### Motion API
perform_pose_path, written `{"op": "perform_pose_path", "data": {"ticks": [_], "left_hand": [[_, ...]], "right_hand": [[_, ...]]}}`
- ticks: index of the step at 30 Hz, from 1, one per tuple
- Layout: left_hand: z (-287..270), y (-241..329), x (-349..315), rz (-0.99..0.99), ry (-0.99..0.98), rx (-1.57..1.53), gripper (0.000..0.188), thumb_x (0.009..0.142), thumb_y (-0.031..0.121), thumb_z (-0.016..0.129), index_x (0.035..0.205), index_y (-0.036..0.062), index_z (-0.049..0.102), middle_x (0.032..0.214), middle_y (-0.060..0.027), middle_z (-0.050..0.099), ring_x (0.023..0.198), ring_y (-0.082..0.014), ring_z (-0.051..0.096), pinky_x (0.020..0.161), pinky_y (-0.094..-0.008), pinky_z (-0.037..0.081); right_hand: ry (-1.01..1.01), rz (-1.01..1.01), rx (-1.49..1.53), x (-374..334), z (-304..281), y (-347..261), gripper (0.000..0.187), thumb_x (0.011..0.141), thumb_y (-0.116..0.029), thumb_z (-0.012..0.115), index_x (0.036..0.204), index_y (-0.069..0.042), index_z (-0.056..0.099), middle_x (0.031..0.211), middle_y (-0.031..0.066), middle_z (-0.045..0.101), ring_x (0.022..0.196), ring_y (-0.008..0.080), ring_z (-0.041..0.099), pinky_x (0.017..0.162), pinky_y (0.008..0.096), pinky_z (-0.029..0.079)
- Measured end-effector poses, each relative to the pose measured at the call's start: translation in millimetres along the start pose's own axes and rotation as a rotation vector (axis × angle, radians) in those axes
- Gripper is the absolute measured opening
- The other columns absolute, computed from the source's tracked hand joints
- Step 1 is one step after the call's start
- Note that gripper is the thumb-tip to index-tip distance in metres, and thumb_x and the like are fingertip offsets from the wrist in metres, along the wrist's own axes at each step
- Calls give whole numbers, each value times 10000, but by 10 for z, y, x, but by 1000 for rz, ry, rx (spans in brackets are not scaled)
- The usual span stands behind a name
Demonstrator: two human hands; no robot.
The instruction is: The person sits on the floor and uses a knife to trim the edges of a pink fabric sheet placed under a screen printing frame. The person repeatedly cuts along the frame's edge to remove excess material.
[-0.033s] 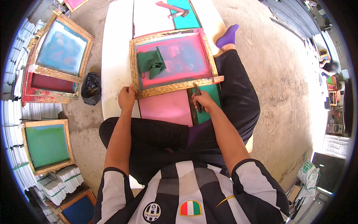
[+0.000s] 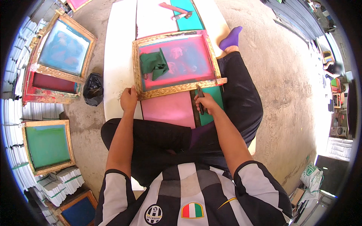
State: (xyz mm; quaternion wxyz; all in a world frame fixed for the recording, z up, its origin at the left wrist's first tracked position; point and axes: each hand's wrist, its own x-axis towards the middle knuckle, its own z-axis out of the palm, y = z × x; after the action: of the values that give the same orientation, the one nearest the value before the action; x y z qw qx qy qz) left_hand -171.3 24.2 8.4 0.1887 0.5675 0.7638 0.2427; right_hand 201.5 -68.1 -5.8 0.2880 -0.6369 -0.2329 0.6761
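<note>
Before me lies a frame (image 2: 173,90), a cloth (image 2: 154,64) on it, a hammer (image 2: 177,8) beyond, a bag (image 2: 92,89) to my left.

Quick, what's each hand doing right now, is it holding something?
Left hand: at the wooden frame's near left corner; can't tell whether it grips.
Right hand: closed, holding a dark plier-like tool.

The wooden frame (image 2: 181,88) shows matt, grainy, rough-looking timber around a smooth screen (image 2: 203,62) with cloudy pink stains. The green cloth (image 2: 154,64) on it is matt and creased. The dark hand tool (image 2: 200,93) looks like metal. The white desk (image 2: 117,75) is smooth. At left, the black bag (image 2: 92,91) is glossy, crinkled plastic. The floor (image 2: 281,86) looks like rough, matt concrete.
</note>
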Motion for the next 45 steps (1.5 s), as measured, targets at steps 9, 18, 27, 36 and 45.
{"op": "perform_pose_path", "data": {"ticks": [9, 18, 27, 36, 45], "left_hand": [[39, 420, -583, 744, -119, -125, 226, 822, 212, 754, 990, 66, 718, 991, -123, 706, 921, -325, 667, 810, -428, 534], [417, 700, -948, 878, -200, -140, 136, 883, 177, 695, 949, 59, 694, 900, -121, 680, 826, -341, 657, 722, -446, 520], [520, 498, -828, 596, -356, -304, 170, 934, 192, 647, 931, 25, 679, 895, -171, 682, 826, -363, 662, 715, -431, 514], [-30, -10, 3, 148, -2, 117, 240, 918, 285, 652, 921, 53, 714, 906, -167, 718, 855, -360, 694, 748, -462, 536], [-296, -241, 146, -239, -18, 221, 311, 929, 344, 641, 1000, 58, 740, 1006, -162, 742, 960, -359, 708, 849, -468, 541]], "right_hand": [[-264, -87, -130, -279, 426, -94, 256, 805, -27, 595, 1057, 8, 571, 682, 99, 596, 545, 191, 604, 477, 337, 505], [-391, -65, -214, -396, 656, -19, 281, 830, -44, 601, 1099, 36, 587, 691, 107, 615, 540, 186, 608, 479, 325, 500], [-323, -52, -241, -393, 538, -59, 460, 964, -179, 595, 1372, 11, 501, 909, 140, 700, 758, 194, 701, 604, 342, 534], [313, -123, -614, 219, 220, 330, 291, 918, -163, 637, 1082, 70, 580, 857, 152, 658, 623, 230, 636, 599, 393, 512], [324, -76, -573, 187, 280, 189, 465, 841, -227, 619, 1161, 111, 597, 1190, 358, 621, 1164, 485, 591, 1008, 508, 467]]}}
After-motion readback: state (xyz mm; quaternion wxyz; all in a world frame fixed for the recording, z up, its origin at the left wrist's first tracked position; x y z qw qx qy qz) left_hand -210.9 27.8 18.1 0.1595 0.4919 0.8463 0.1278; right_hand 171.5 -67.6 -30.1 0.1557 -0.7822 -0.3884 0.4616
